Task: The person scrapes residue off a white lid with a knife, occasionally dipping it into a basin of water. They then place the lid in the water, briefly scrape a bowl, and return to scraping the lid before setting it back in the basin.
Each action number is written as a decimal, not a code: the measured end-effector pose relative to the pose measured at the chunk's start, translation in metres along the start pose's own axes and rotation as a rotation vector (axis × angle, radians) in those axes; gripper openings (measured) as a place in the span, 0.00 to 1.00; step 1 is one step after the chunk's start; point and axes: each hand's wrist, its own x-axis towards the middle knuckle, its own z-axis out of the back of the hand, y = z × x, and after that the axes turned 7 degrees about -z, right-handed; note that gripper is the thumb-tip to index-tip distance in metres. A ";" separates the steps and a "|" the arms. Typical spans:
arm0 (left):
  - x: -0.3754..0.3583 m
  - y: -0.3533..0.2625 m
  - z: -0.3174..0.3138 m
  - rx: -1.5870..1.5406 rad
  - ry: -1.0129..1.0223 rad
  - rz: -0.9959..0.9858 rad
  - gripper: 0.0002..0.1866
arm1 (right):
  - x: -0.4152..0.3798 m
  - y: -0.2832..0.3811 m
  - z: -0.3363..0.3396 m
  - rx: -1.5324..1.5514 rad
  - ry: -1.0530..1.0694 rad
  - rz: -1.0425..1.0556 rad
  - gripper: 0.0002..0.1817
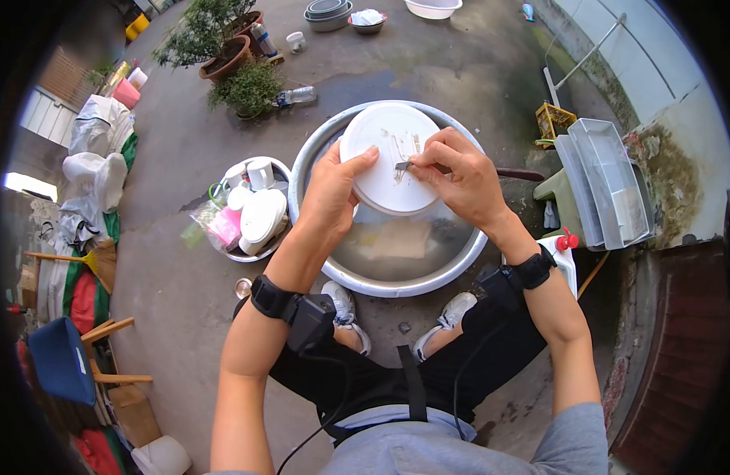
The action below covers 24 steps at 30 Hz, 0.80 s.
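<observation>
My left hand (338, 184) grips a round white plastic lid (393, 131) by its left edge, thumb on top. Streaks of brownish residue mark the lid's middle. My right hand (460, 174) is closed on a knife, whose short metal tip (402, 166) touches the residue. In line with that tip, a dark brown handle (521, 174) sticks out beyond the hand; the part between is hidden by my fingers. Below both hands stands a large metal basin (345, 277) of cloudy water, with a pale flat piece (397, 239) in it.
Left of the basin, a metal bowl (246, 257) holds white containers and lids. Potted plants (226, 59) and a plastic bottle (295, 96) are ahead. Clear plastic bins (606, 182) and a white jug with a red cap (567, 240) stand right. A blue chair (60, 360) is at left.
</observation>
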 end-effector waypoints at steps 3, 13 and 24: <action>0.000 0.001 0.001 -0.008 -0.011 -0.002 0.20 | 0.000 0.004 0.000 -0.002 0.054 0.051 0.06; -0.001 0.006 0.004 0.138 0.061 0.008 0.24 | -0.001 0.001 0.002 -0.021 0.135 0.070 0.05; 0.006 0.007 0.011 0.491 0.172 -0.027 0.17 | 0.012 -0.005 0.016 -0.247 0.009 0.204 0.04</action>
